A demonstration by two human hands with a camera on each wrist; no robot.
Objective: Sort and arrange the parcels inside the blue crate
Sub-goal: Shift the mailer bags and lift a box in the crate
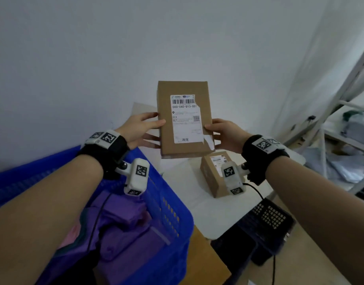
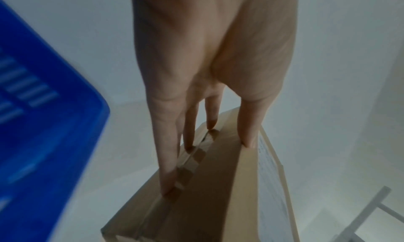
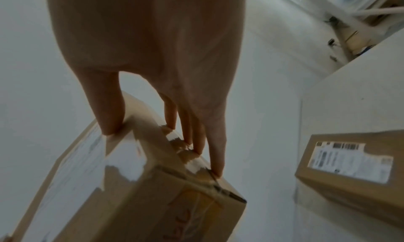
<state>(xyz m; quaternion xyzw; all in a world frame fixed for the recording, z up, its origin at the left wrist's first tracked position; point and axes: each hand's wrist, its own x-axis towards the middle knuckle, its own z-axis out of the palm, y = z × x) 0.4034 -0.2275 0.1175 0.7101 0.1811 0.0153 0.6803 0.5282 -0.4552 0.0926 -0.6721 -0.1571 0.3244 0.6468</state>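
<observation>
A brown cardboard parcel (image 1: 185, 120) with a white shipping label is held up in the air in front of the wall. My left hand (image 1: 142, 128) grips its left edge, thumb on the label face and fingers behind. My right hand (image 1: 226, 134) grips the right edge the same way. In the left wrist view the fingers (image 2: 168, 159) lie along the parcel's (image 2: 207, 202) taped back. The right wrist view shows the fingers (image 3: 216, 152) on the torn tape of the parcel (image 3: 142, 194). The blue crate (image 1: 168, 202) stands lower left, holding purple soft parcels (image 1: 123, 223).
A second labelled cardboard box (image 1: 212, 177) lies on the white table (image 1: 197, 206) under my right wrist. A black perforated crate (image 1: 267, 219) sits below the table. Metal shelving (image 1: 341, 112) with bags stands at the right. A white wall is close ahead.
</observation>
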